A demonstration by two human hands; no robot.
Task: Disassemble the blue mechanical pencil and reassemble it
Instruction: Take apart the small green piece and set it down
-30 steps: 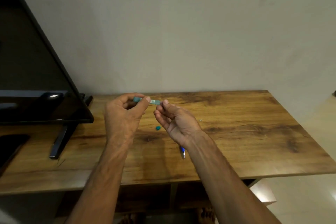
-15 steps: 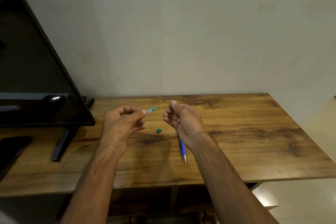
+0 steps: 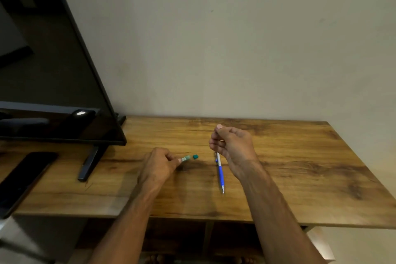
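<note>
The blue mechanical pencil (image 3: 220, 172) lies on the wooden table (image 3: 300, 167), tip toward me, just left of my right wrist. My left hand (image 3: 159, 165) rests low on the table and pinches a small teal tube (image 3: 185, 158), whose free end points right. A teal cap (image 3: 195, 157) sits on the wood just beyond the tube's end. My right hand (image 3: 232, 148) is raised above the pencil's rear end, thumb and fingers pinched on a thin dark lead (image 3: 220, 140) that barely shows.
A large black TV (image 3: 53, 81) stands at the left, with its stand foot (image 3: 90, 163) on the table. A black phone (image 3: 23, 178) lies at the far left. The wall runs along the table's back edge.
My left hand dropped to the table with the teal tube, near the cap. My right hand moved right and away from the tube. The camera tilted down.
</note>
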